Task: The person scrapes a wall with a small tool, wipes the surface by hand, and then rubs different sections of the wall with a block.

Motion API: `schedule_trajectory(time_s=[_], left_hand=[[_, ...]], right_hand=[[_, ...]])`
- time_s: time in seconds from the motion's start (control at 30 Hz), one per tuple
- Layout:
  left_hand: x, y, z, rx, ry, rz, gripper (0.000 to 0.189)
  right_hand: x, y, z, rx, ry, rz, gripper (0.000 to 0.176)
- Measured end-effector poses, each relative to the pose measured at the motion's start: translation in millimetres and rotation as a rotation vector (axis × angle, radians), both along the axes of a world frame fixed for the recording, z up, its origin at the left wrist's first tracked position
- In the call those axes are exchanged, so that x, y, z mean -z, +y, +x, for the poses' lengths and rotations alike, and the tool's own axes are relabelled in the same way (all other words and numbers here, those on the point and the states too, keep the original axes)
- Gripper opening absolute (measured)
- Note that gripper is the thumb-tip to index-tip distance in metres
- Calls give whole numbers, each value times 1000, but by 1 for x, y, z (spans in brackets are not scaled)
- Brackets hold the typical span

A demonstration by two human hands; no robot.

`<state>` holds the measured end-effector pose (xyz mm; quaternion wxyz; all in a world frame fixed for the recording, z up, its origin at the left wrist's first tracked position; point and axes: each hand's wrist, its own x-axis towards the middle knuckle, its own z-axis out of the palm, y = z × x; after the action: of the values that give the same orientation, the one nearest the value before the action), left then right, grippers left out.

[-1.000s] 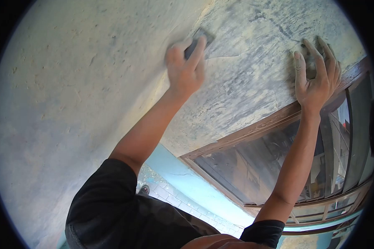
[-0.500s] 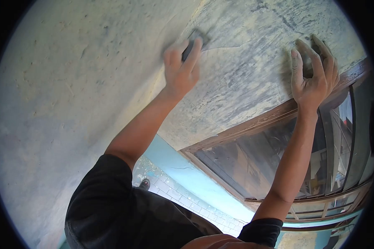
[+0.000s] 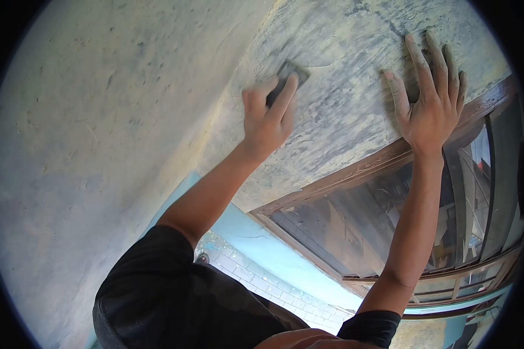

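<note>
My left hand (image 3: pixel 269 116) grips a small dark rectangular sanding block (image 3: pixel 289 81) between thumb and fingers. The block lies against the patchy grey-and-yellowish wall (image 3: pixel 337 110), close to an inner corner. To the right, my right hand (image 3: pixel 429 113) rests on the same wall just above the window frame. Its dusty fingers are stretched and spread, and nothing is in them. The block's underside is hidden against the wall.
A brown wooden window frame (image 3: pixel 332 181) with dark glass (image 3: pixel 355 224) runs below the wall. At the left stands a pitted plaster wall (image 3: pixel 99 145). Underneath are a light-blue wall band (image 3: pixel 262 235) and a tiled floor (image 3: pixel 244 273) with part of a foot (image 3: pixel 202 258).
My left hand and the sanding block have moved down and to the right along the wall. My right hand has shifted slightly left, its fingers now straighter and more spread.
</note>
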<state>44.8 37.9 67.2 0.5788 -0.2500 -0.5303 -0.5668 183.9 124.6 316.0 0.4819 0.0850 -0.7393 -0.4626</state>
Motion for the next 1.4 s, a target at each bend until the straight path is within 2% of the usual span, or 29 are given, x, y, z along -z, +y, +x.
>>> schedule_trajectory(time_s=[0.03,0.1,0.17,0.23,0.3,0.33,0.37,0.43,0.47,0.53,0.67,0.7,0.77,0.87,0.9,1.0,1.07,1.13,1.17,1.23,1.27,1.3,1.4], left_hand=[[59,-1,7,-17,-2,-72,48],[101,-7,2,75,18,-92,50],[50,-14,-14,20,47,-86,49],[-43,-18,-39,27,130,2,47],[-131,-33,-46,78,64,-138,50],[-149,-36,-48,109,-3,-238,56],[-132,-31,-47,115,-24,-243,56],[-73,-19,-42,-27,-29,60,45],[-23,-19,-38,-91,6,78,42],[103,-21,-23,-28,-134,-23,39],[91,-31,-21,-22,-163,-40,52],[45,-31,-32,-52,-128,-34,53],[-39,-32,-42,-30,-9,-39,42],[-57,-19,-49,-102,-3,28,43],[-38,-19,-47,-125,-28,20,43],[101,-27,-21,-124,-159,-93,43],[148,-28,-10,-67,-195,-133,43],[114,-22,-14,-65,-181,-78,44],[81,-16,-21,-66,-161,-11,46],[-17,-21,-34,-53,18,-5,47],[-58,-21,-44,-74,5,-14,48],[-78,-19,-49,-93,-14,-22,48],[-42,-19,-44,-99,67,15,46]], right_hand=[[0,1,0,-48,-7,-11,51],[0,2,-1,-60,4,-7,50],[2,3,0,-67,0,-17,49],[-2,8,2,-28,1,-5,47],[-3,12,1,-45,-11,2,46],[-4,14,0,-61,-12,15,44],[-3,16,0,-58,-33,8,44],[-4,19,0,-89,-28,14,42],[-2,19,0,-98,-20,6,42],[0,18,-1,-106,-1,10,42],[3,14,0,-97,13,-23,42],[3,14,-1,-85,24,-26,41],[1,17,1,-98,1,-24,39],[3,17,2,-106,-32,-17,37],[0,17,0,-111,-6,7,36],[2,17,0,-120,7,-14,36],[2,16,-1,-109,27,-23,36],[3,16,0,-103,37,-35,36],[2,19,-1,-126,34,-36,37],[3,19,-1,-142,27,-41,38],[3,16,-1,-92,25,-15,40],[3,13,0,-40,17,12,43],[5,5,-1,11,-2,19,46]])
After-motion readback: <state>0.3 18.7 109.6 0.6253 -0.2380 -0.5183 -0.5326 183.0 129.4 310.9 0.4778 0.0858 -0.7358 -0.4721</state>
